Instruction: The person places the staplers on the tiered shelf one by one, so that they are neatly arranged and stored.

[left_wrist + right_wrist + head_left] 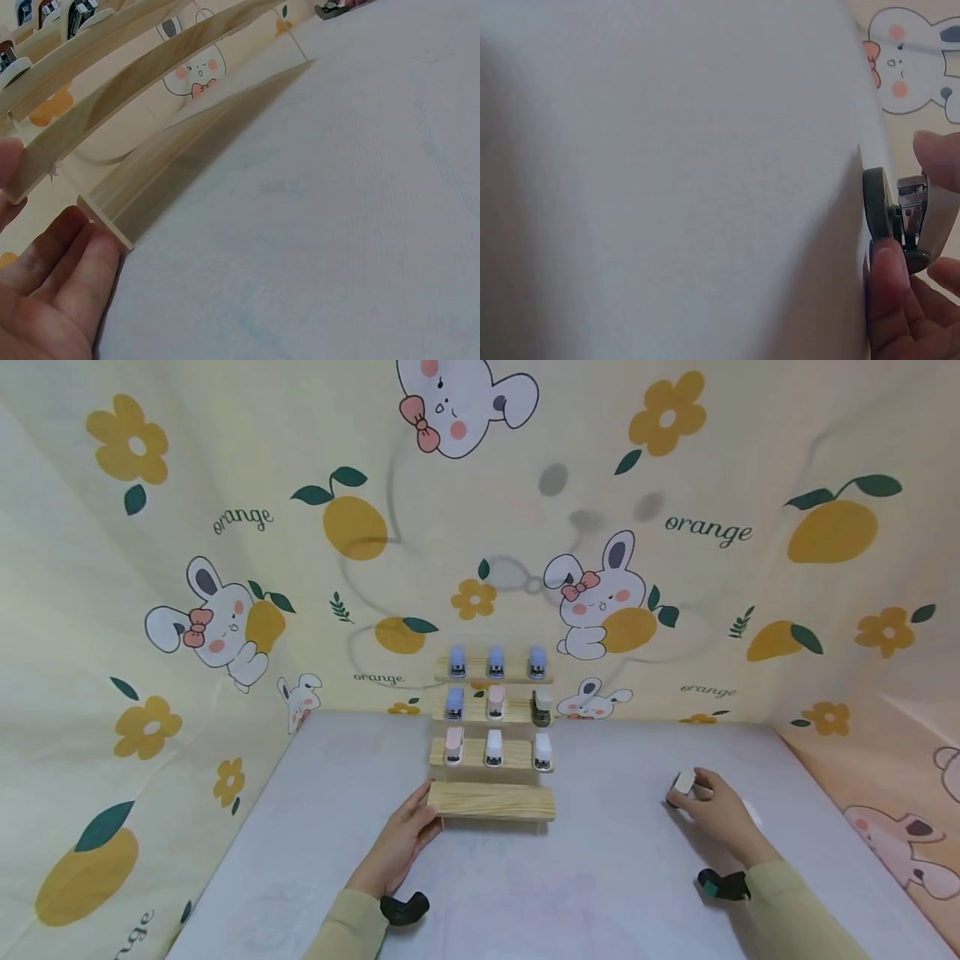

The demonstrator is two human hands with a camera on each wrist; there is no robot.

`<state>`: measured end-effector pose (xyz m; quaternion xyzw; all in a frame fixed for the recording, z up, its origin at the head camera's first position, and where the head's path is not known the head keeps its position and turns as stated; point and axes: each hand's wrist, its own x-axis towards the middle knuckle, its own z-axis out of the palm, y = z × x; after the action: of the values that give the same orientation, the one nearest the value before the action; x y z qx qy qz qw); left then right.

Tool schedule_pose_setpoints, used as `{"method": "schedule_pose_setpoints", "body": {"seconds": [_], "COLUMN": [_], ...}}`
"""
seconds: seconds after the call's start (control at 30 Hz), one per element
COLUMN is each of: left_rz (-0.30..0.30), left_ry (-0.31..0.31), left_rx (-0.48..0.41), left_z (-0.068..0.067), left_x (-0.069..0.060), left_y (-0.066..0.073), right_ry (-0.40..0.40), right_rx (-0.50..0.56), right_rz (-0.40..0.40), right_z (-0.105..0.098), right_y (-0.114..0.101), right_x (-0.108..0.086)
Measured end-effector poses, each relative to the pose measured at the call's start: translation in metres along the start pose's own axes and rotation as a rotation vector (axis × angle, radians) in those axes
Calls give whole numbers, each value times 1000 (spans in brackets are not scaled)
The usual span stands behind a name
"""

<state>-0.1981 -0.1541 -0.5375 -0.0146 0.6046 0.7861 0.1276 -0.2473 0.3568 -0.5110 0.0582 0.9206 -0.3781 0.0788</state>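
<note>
A stepped wooden display rack (491, 802) stands in the middle of the table. My left hand (405, 839) grips the left end of its lowest shelf. In the left wrist view, the thumb lies at the shelf (112, 97) edge, and several fingertips (71, 217) touch the side near the base. Far to the right, my right hand (716, 810) pinches a small stapler (682, 782) with a white top. Its dark base (877, 206) is near the table, fingers around it; contact is unclear. The upper shelves bear blue staplers (496, 662), pink staplers (453, 745), white staplers (493, 747) and one grey-and-dark stapler (542, 707).
A white-covered table (600, 877) spreads around the rack. Behind it hangs a cream cloth (525, 527) printed with rabbits and oranges, which also closes off both sides. Black bands (405, 909) sit at both wrists.
</note>
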Motion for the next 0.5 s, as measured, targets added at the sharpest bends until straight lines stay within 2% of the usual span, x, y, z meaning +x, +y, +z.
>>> {"method": "schedule_pose_setpoints", "body": {"seconds": [0.17,0.5], "left_rz": [-11,14], "left_ry": [7,-12], "left_rx": [10,28], "left_z": [2,0], "left_x": [1,-1], "left_y": [-1,1], "right_ry": [-10,2], "right_rx": [58,27], "right_rz": [38,25], "right_z": [1,6], "right_y": [7,-4], "right_x": [2,-5]}}
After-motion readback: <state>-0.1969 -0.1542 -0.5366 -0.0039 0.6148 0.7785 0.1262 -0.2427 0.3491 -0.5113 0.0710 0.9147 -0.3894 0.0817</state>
